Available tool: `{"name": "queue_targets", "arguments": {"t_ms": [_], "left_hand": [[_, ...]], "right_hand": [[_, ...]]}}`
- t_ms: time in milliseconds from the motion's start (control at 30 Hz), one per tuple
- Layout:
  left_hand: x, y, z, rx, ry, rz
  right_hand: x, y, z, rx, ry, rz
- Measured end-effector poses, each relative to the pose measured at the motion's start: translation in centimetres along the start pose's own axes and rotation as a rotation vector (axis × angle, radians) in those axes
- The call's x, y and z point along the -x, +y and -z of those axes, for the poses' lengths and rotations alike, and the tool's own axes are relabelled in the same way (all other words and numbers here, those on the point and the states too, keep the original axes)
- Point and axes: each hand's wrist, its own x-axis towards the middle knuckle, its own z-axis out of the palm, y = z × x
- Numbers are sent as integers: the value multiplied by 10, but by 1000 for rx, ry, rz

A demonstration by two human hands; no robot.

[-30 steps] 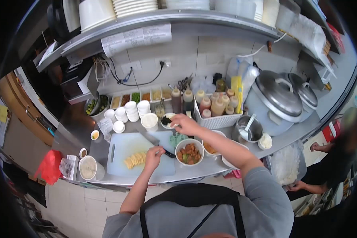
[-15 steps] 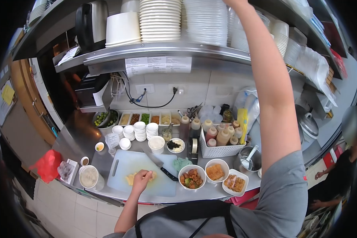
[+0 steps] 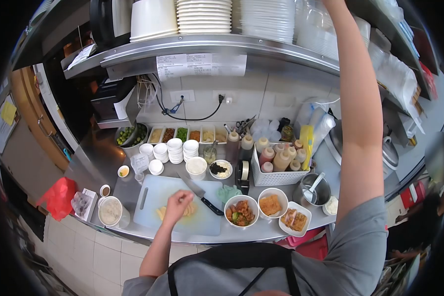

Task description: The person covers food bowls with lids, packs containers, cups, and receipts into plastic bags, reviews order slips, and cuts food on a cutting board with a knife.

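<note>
The fingers (image 3: 186,195) of your left hand (image 3: 177,206) are curled in loosely, and you cannot tell from this angle whether they have hold of anything. That hand is over the yellow slices (image 3: 189,211), hiding part of them; they lie on the pale cutting board (image 3: 207,225). Your right hand is past the top edge of the view, so how far open its fingers are, and what they may grip, cannot be told. Your right forearm (image 3: 356,84) rises in front of the metal shelf (image 3: 207,42), its upper end beside the stacked clear plastic containers (image 3: 320,37).

Just beside your left hand, the knife (image 3: 201,195) lies slantwise, its black handle crossing the board's right edge. A green cloth (image 3: 227,193) sits near that handle. To your right on the worktop (image 3: 98,163) stand a round bowl (image 3: 243,197) of browned pieces with some green, a second round bowl (image 3: 274,190) with a golden piece, and a squarish dish (image 3: 308,215) of browned food. Behind them, a white basket (image 3: 281,179) holds squeeze bottles, with a metal pot (image 3: 318,202) to its right. Farther right, a person (image 3: 419,224) in dark clothing stands apart from you.
</note>
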Motion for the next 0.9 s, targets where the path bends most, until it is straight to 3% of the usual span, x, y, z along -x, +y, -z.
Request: {"name": "queue_targets", "arguments": {"t_ms": [67, 100, 200, 233, 267, 300, 367, 433, 500, 600, 700, 800, 900], "left_hand": [[-13, 52, 2, 259, 0, 29], [-18, 72, 4, 410, -33, -52], [-31, 141, 9, 894, -216, -235], [-33, 158, 5, 893, -206, -228], [-35, 173, 0, 993, -169, -228], [-38, 182, -2, 1092, -130, -231], [-48, 188, 1, 989, -147, -321], [-54, 189, -5, 886, -174, -412], [-61, 189, -27, 591, 27, -466], [-67, 194, -43, 703, 132, -540], [-69, 188, -43, 751, 204, -558], [-69, 185, -37, 726, 228, -552], [-63, 183, -28, 696, 238, -516]], "right_hand": [[37, -41, 5, -339, -37, -18], [60, -63, 2, -465, -95, 9], [141, -88, -35, -508, -530, 1], [161, -108, -42, -516, -648, -24], [180, -111, -54, -553, -652, 101], [197, -114, -64, -559, -636, 71], [208, -114, -66, -343, -721, -29], [227, -112, -80, -184, -622, 59], [241, -118, -88, -19, -525, 147], [259, -132, -100, -616, -431, -383], [265, -141, -104, -844, -351, -526], [268, -145, -99, -739, -448, -388], [265, -144, -97, -770, -482, -396]]}}
